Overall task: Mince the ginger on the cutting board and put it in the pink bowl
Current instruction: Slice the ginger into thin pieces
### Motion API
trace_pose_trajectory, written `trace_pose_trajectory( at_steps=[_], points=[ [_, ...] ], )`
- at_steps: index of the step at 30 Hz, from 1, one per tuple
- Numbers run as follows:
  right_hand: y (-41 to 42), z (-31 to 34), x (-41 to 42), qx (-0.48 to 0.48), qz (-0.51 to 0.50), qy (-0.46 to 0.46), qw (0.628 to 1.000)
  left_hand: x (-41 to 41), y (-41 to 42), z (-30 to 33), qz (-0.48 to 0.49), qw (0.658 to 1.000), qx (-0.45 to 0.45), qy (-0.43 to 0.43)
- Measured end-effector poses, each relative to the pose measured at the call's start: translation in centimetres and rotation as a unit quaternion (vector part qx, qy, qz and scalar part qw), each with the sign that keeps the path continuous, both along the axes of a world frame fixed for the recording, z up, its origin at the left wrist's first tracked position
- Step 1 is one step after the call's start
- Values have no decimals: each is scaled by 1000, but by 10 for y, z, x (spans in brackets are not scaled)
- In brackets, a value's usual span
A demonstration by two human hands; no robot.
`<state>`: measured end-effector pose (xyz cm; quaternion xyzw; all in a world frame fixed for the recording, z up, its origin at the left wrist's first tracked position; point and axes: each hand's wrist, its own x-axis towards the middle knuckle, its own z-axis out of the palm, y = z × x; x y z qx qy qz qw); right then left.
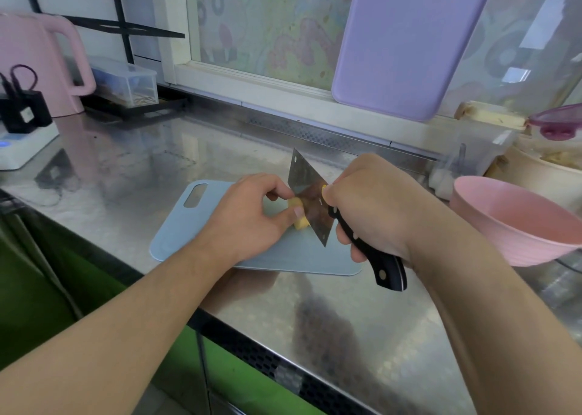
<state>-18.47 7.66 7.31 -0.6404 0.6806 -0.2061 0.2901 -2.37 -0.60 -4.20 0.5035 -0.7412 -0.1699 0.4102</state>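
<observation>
Far left on the counter (132, 169) we've got a pink kettle (37, 65) and a clear lidded box (129, 82), nothing to do with the job. Moving in, the pale blue cutting board (195, 235) lies with its handle hole pointing away to the left.

Our left hand (248, 216) is on the board, fingers curled and pinching the ginger (299, 214), a small yellow chunk sitting about mid-board. Only a bit of it shows past the thumb and fingers, so we can't really call its long axis, though the visible part seems to run toward us and slightly right.

Right up against the ginger's right side is the cleaver (310, 200), its blade tilted with the far corner up. Our right hand (374, 207) has a firm grip wrapped round the black handle, thumb and forefinger up on the blade near the heel.

So the key bit: the ginger lies just left of the blade, touching it or nearly so, and the left fingertips are right beside the edge. We'd say this is still early slicing, no minced pile anywhere that we can see. Fingers want tucking back before the next cut.

The pink bowl (516, 222) waits empty on the right, nearer the knife hand.
</observation>
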Motion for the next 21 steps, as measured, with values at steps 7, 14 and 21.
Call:
trace_pose_trajectory(
  at_steps=[7, 14, 21],
  points=[
    [-11, -8, 2, 5, -16, 15, 1000, 0, 0, 0, -1, 1000, 1, -2],
    [-19, -29, 11, 1, -26, 37, 999, 0, 1, -1, -15, 1000, -4, 16],
    [-32, -52, 5, -65, -43, 25, 997, 1, 3, 0, -12, 1000, -6, -1]
  ],
)
